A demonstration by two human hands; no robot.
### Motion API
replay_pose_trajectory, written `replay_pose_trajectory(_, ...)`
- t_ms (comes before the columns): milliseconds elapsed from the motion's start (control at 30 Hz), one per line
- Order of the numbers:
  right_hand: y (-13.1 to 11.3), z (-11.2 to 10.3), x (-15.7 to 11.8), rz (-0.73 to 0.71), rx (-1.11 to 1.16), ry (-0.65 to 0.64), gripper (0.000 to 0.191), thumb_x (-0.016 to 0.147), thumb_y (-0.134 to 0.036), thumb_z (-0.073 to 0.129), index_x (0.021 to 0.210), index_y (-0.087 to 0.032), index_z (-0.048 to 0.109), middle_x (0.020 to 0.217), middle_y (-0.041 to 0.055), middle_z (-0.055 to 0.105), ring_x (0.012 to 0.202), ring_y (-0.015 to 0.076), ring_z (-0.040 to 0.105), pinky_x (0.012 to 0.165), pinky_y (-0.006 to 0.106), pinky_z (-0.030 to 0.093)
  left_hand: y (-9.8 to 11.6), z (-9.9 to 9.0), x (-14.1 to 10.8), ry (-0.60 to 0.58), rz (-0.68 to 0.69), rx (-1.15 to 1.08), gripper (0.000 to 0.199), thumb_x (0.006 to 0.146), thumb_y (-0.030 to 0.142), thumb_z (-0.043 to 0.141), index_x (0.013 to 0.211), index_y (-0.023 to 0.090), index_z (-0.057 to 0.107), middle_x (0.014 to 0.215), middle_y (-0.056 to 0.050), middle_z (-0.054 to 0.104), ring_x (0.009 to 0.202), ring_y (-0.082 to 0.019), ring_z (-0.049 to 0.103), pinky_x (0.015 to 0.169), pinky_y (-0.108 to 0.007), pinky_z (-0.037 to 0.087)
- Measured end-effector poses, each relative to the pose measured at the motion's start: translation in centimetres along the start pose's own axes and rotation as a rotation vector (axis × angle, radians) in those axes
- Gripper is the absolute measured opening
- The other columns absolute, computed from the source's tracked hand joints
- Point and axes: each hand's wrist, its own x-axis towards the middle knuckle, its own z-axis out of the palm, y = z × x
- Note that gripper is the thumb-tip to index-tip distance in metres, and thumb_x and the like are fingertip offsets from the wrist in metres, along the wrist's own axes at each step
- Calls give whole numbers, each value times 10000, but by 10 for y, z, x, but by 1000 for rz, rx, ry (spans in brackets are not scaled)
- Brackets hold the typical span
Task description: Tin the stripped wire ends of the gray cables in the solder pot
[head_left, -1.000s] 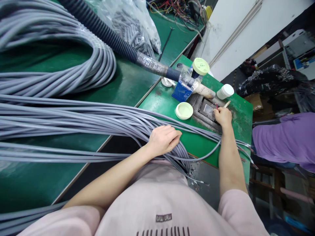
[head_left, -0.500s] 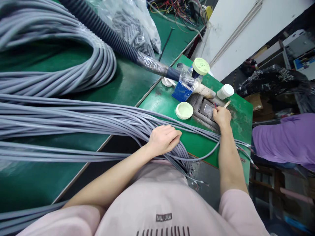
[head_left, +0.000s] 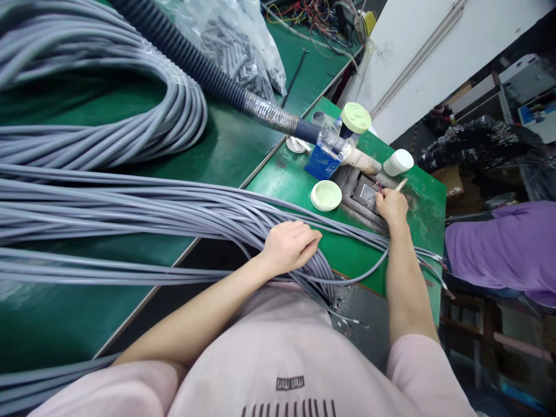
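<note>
My left hand (head_left: pixel 290 248) rests with curled fingers on the bundle of grey cables (head_left: pixel 208 202), near its right end. My right hand (head_left: pixel 392 206) is closed at the end of a grey cable, whose thin coloured wires (head_left: pixel 380 187) stick out past the fingertips. Those wires lie over the silvery square (head_left: pixel 367 193) of a dark, crusted pot set in the green table. A hose nozzle (head_left: pixel 362 160) lies just behind the pot. Left of it sits a shallow pale green dish (head_left: pixel 325 196).
White jar (head_left: pixel 398 162), green-lidded jar (head_left: pixel 355 117) and blue box (head_left: pixel 322 161) stand around the pot. A black hose (head_left: pixel 186 52) crosses above a cable coil (head_left: pixel 182 110). A person in purple (head_left: pixel 504 249) is at the right. Stripped cable ends hang over the table's edge.
</note>
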Motion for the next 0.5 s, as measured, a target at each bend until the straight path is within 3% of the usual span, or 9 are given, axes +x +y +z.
replay_pose_trajectory(167,7,-18,-13,-26,146,104,328,867,-399,494,685,-179,656,695,85,649,694,219,579,636,298,372,1,0,0,9,4,4,162,914,218,503,900,189,662,670,-12,628,633,-134,545,615,-278,387)
replay_pose_trajectory(333,4,-54,-68,-149,573,285,411,857,-397,542,523,-199,408,522,-35,372,536,118,375,535,258,282,-1,3,-2,12,3,2,151,911,220,510,908,191,658,677,-9,632,643,-134,554,620,-278,389)
replay_pose_trajectory(500,-15,-75,-127,-130,841,299,355,870,-414,576,590,-205,514,522,-40,395,508,124,377,497,259,301,0,0,-1,11,-24,-94,154,905,219,519,902,182,668,688,-20,652,653,-133,568,639,-278,415)
